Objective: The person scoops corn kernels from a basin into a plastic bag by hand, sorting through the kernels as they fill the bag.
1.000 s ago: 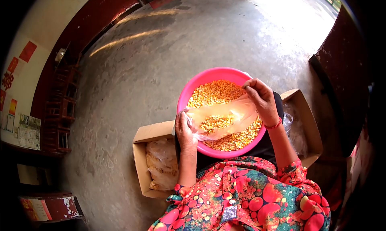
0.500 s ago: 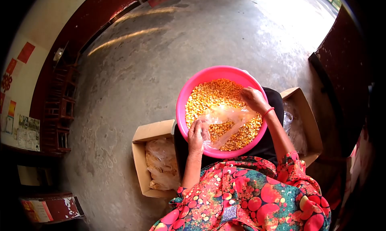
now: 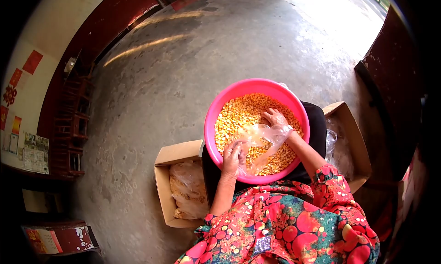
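Observation:
A pink basin (image 3: 210, 121) full of yellow corn kernels (image 3: 243, 105) rests on my lap. My left hand (image 3: 233, 159) is closed on the edge of a clear plastic bag (image 3: 262, 134) at the basin's near left side. The bag stretches across the kernels toward my right wrist, and its far edge lies against that wrist. My right hand (image 3: 276, 119) reaches over the corn with its fingers spread, the tips down among the kernels. Whether its palm holds any kernels is hidden.
To my left an open cardboard box (image 3: 167, 197) holds filled plastic bags (image 3: 187, 190). Another cardboard box (image 3: 360, 149) with clear plastic bags (image 3: 337, 149) stands at my right. Wooden stools (image 3: 73, 126) line the left wall, across the concrete floor (image 3: 151, 89).
My right hand has moved left and deeper over the corn, its fingers opening out from a pinch. The bag's right side has shifted to lie by my right wrist. My left hand keeps its hold.

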The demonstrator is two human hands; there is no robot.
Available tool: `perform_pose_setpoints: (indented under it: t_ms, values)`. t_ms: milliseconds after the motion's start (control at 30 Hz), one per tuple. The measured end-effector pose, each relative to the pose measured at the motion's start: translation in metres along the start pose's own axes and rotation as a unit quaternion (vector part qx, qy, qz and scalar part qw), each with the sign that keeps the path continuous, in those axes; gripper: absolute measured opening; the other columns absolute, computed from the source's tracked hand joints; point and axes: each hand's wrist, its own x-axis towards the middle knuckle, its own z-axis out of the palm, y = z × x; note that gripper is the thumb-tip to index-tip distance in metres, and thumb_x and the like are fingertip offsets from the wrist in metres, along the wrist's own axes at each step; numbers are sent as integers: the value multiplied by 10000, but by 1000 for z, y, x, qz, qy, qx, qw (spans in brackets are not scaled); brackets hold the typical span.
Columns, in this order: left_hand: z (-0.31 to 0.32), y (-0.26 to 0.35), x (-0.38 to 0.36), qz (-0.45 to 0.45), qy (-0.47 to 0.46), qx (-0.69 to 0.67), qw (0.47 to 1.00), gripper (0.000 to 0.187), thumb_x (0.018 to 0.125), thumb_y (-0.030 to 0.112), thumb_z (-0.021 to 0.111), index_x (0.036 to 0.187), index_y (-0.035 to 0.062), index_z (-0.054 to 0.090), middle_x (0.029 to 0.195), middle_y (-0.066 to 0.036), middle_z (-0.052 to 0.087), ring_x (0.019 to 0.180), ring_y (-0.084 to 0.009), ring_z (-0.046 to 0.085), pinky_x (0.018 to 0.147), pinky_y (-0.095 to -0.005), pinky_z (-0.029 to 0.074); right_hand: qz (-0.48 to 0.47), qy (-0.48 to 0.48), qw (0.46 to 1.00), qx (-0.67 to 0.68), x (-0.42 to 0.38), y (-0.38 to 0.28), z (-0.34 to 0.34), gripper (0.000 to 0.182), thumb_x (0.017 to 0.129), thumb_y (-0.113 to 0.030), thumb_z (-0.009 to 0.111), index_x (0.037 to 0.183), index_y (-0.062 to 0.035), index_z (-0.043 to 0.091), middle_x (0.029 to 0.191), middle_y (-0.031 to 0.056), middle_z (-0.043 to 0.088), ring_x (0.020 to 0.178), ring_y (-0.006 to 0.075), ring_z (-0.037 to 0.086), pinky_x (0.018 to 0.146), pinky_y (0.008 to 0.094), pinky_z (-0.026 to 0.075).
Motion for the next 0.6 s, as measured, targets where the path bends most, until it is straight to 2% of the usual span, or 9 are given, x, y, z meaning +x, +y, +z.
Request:
perform_pose_setpoints:
  t_ms: [133,200,267,333,367,400,467,500,600]
  values:
    - [22,14,-7,-43,-132,-99,985,159,876,125,448,978,52,546,519,60,321,385,-18,235,357,-168,195,-37,-25,998,38,-2,4,-5,189,756,-208,538,878,-66,513,809,128,511,796,292,519,681,381,427]
    - [29,26,-9,-27,-123,-125,984,160,875,125,449,982,57,546,517,58,319,384,-21,232,356,-173,196,-46,-24,995,80,-2,4,-5,168,757,-175,532,844,-40,485,760,144,509,708,293,538,607,360,438]
    - [23,30,-2,-12,-128,-179,975,155,871,122,455,978,73,554,522,48,337,388,-25,246,355,-181,206,-60,21,986,156,-2,-13,-24,111,772,-136,511,819,-44,470,709,106,497,651,232,532,548,314,422]
    - [15,28,7,-26,-47,-190,980,151,862,113,462,968,81,565,538,43,376,397,-27,282,352,-178,222,121,49,919,371,5,-8,-15,87,826,-152,458,824,-68,481,706,40,472,571,144,458,481,266,362]
    - [6,22,11,-13,-48,-195,980,169,848,97,468,982,83,570,612,42,453,437,-29,348,367,-168,260,170,113,860,467,8,0,-2,113,859,-172,427,829,-82,488,712,4,459,527,97,411,441,233,322]
    - [2,17,11,-14,-50,-194,980,169,848,97,468,982,83,570,612,42,453,437,-29,348,367,-168,260,171,114,860,467,9,-4,-15,113,859,-172,427,829,-82,488,712,4,459,527,97,411,441,233,322]
    - [-5,9,11,-2,2,-195,981,207,828,84,480,1018,69,562,744,27,532,551,-49,449,465,-167,368,349,45,618,704,11,-22,-55,161,878,-208,416,834,-77,498,693,3,462,497,94,381,411,207,272]
    - [-5,2,13,6,38,-198,979,234,806,77,503,1032,49,558,879,6,566,715,-74,515,624,-181,429,373,52,585,718,15,-20,-51,173,879,-229,432,808,-85,496,640,-13,449,468,73,360,390,175,243]
    - [-14,-10,9,36,12,-213,976,236,788,66,521,1019,46,565,931,-12,574,812,-99,532,714,-211,439,302,3,600,741,21,-12,-46,183,880,-247,443,784,-98,488,595,-32,430,433,53,322,365,172,228]
